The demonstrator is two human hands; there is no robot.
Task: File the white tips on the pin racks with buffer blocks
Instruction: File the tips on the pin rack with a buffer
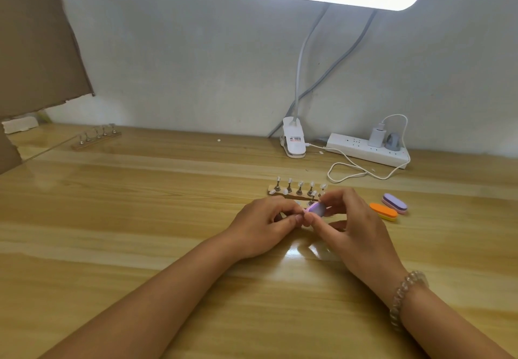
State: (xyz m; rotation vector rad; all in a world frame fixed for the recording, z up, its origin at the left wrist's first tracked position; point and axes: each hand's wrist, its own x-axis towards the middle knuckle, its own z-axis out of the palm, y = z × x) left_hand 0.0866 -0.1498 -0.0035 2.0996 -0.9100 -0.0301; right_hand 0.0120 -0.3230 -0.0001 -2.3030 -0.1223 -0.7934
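right hand [356,227] pinches purple buffer [316,209] just before rack [294,194] of white tips [300,183], table [140,218] centre-right. left hand [260,224] curled alongside; grip cannot be told.

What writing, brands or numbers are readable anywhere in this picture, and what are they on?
Sticker on the lamp clip: red and black print, too small and blurred to read.
Power strip, charger, spare buffer blocks: no writing shows.
Nothing else carries text.
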